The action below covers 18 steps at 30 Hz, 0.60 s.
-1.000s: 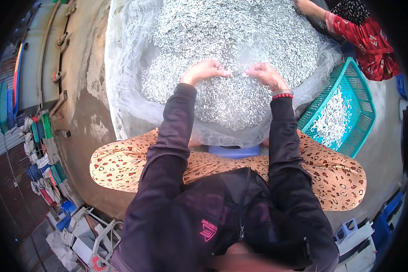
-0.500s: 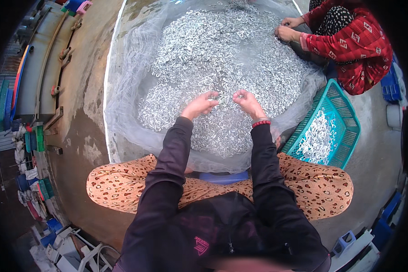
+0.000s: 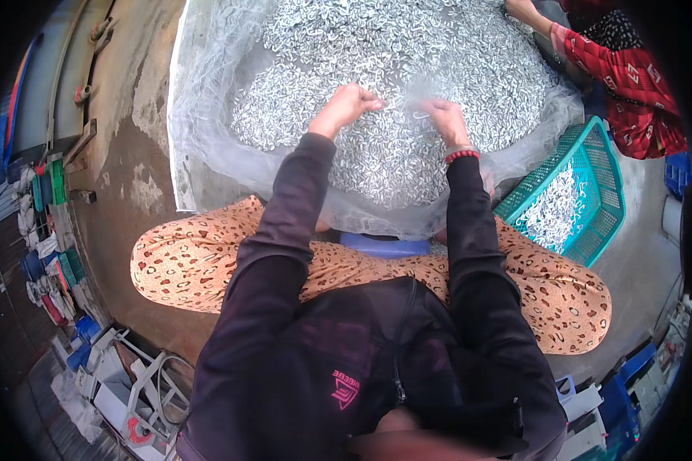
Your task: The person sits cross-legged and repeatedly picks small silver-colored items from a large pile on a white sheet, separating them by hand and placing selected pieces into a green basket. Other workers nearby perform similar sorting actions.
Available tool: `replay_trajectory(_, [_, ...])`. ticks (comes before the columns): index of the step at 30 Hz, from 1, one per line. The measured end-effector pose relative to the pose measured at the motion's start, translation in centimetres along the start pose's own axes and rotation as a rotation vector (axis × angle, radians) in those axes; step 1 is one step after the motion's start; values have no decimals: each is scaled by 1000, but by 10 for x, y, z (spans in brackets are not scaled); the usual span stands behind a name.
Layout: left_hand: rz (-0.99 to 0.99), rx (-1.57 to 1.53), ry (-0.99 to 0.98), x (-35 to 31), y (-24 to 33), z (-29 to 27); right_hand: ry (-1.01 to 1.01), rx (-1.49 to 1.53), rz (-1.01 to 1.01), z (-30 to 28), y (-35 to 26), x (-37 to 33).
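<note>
On the net point(image 3: 207, 115), silvery pieces point(image 3: 392, 173) are spread beneath the left hand point(image 3: 347, 106) and, just beside it, the right hand point(image 3: 447, 121), whether either is gripping cannot be told, while white pieces point(image 3: 552, 213) are heaped in the basket point(image 3: 606, 184).

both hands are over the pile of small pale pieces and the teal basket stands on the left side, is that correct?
Not quite: the teal basket stands on the right side, as the head view shows. The left hand and right hand are both over the pile of small pale pieces.
</note>
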<state>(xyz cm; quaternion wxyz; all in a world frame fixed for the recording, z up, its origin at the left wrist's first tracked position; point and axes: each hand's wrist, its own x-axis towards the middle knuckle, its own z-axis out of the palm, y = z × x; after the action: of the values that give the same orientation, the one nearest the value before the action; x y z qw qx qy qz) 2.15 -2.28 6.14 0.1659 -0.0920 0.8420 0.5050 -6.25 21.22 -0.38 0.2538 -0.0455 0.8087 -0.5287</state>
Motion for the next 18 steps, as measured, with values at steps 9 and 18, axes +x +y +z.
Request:
replay_trajectory(9, [12, -240, 8, 11, 18, 6, 77, -603, 75, 2, 5, -14])
replay_trajectory(18, [48, -1409, -132, 7, 12, -3, -321, 1110, -34, -39, -53, -20])
